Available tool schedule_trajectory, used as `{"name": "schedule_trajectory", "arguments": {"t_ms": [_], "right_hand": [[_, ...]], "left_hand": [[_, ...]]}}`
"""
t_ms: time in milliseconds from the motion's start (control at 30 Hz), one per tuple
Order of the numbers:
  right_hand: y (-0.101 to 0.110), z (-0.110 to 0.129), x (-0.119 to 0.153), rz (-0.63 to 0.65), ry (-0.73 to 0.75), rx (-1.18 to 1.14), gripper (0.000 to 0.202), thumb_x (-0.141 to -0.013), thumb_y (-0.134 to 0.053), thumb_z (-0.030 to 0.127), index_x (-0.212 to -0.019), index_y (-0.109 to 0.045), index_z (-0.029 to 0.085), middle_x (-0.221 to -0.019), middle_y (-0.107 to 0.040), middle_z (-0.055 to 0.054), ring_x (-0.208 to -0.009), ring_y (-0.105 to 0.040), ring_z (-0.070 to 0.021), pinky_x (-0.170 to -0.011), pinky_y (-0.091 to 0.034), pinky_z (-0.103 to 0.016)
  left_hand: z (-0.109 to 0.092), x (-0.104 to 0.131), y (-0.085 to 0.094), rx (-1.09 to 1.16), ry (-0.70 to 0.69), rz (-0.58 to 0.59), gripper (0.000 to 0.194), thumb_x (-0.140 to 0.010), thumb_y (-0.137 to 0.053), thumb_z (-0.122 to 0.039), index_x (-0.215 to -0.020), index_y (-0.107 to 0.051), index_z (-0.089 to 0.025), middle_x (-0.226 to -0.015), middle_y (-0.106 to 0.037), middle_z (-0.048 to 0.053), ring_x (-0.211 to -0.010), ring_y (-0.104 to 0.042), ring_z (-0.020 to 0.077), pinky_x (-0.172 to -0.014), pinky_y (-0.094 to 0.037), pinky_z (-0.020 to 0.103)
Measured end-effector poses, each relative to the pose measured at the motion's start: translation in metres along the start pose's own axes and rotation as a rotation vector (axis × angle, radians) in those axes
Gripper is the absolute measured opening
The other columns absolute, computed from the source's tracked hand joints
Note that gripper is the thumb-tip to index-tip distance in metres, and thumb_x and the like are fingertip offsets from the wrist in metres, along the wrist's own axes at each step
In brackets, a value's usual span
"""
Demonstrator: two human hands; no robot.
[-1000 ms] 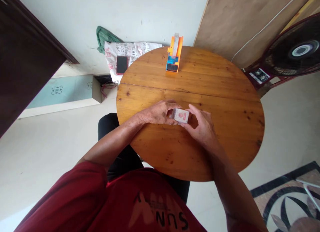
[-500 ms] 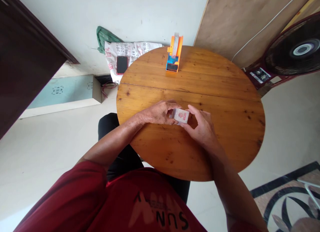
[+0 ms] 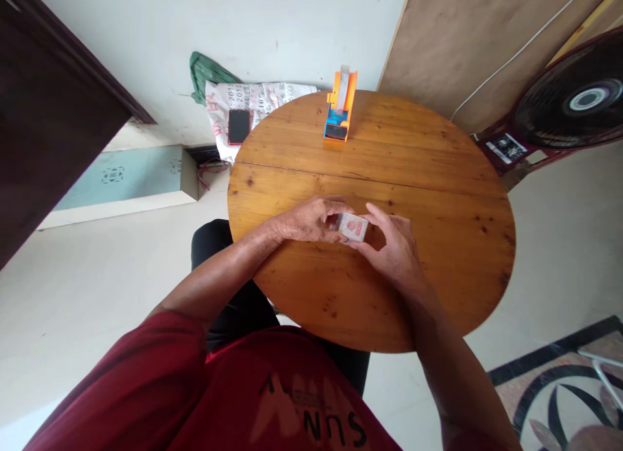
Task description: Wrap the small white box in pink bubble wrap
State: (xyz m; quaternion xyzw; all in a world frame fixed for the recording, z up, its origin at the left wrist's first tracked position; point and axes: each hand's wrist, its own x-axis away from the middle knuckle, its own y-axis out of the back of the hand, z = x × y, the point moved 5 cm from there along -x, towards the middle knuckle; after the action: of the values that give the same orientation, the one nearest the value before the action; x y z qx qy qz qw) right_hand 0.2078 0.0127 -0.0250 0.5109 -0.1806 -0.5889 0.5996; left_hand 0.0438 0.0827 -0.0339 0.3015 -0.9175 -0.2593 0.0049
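Note:
Over the middle of the round wooden table (image 3: 311, 282) I hold a small pale box (image 3: 354, 227) with red print on its facing side. My left hand (image 3: 314, 219) grips its left end between thumb and fingers, covering part of it. At the box's right end, my right hand (image 3: 392, 240) has thumb and forefinger closed on the near and far edges. Farther back on the table stands an orange and blue tape dispenser (image 3: 341, 107), out of reach of both hands' present position.
Left of the table, a dark phone-like slab (image 3: 239, 126) lies on a printed white sack (image 3: 219, 107), with a green bag (image 3: 209, 74) behind. A long box (image 3: 126, 175) rests on the floor. At right stands a large fan (image 3: 579, 94).
Both hands keep their hold on the small box, which has tilted very slightly. The rest of the scene is almost the same.

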Motion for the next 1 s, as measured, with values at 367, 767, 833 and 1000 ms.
{"name": "schedule_trajectory", "arguments": {"t_ms": [367,767,833,1000], "right_hand": [[0.000,0.006,0.000,-0.004,0.077,0.032,0.064,-0.083,-0.071,0.036,-0.141,-0.046,0.024,-0.118,-0.073,-0.012,-0.104,-0.069,-0.0320,-0.094,-0.046,-0.052],[0.014,0.014,0.000,-0.172,0.171,0.006,0.035,-0.086,-0.070,0.031,-0.118,-0.061,0.024,-0.115,-0.073,-0.010,-0.105,-0.068,-0.0282,-0.094,-0.046,-0.046],[0.015,0.015,0.000,-0.185,0.166,0.010,0.031,-0.085,-0.070,0.029,-0.115,-0.063,0.024,-0.116,-0.072,-0.009,-0.105,-0.068,-0.0276,-0.095,-0.046,-0.045],[0.014,0.015,-0.001,-0.204,0.162,0.019,0.025,-0.085,-0.069,0.029,-0.109,-0.065,0.025,-0.117,-0.071,-0.008,-0.106,-0.068,-0.0262,-0.097,-0.046,-0.044]], "left_hand": [[0.004,0.001,0.001,0.013,0.002,0.005,0.051,-0.076,-0.080,-0.041,-0.120,-0.067,-0.018,-0.105,-0.063,0.007,-0.084,-0.059,0.0139,-0.072,-0.048,0.025],[0.012,0.004,0.004,0.045,0.095,-0.029,0.073,-0.068,-0.084,-0.043,-0.132,-0.060,-0.018,-0.117,-0.065,0.010,-0.089,-0.064,0.0161,-0.078,-0.052,0.029],[0.012,0.004,0.005,0.046,0.101,-0.029,0.073,-0.067,-0.084,-0.043,-0.132,-0.060,-0.018,-0.116,-0.065,0.010,-0.087,-0.064,0.0155,-0.077,-0.052,0.029],[0.012,0.004,0.005,0.036,0.118,-0.027,0.074,-0.067,-0.083,-0.044,-0.131,-0.060,-0.016,-0.109,-0.068,0.008,-0.084,-0.063,0.0156,-0.075,-0.051,0.028]]}}
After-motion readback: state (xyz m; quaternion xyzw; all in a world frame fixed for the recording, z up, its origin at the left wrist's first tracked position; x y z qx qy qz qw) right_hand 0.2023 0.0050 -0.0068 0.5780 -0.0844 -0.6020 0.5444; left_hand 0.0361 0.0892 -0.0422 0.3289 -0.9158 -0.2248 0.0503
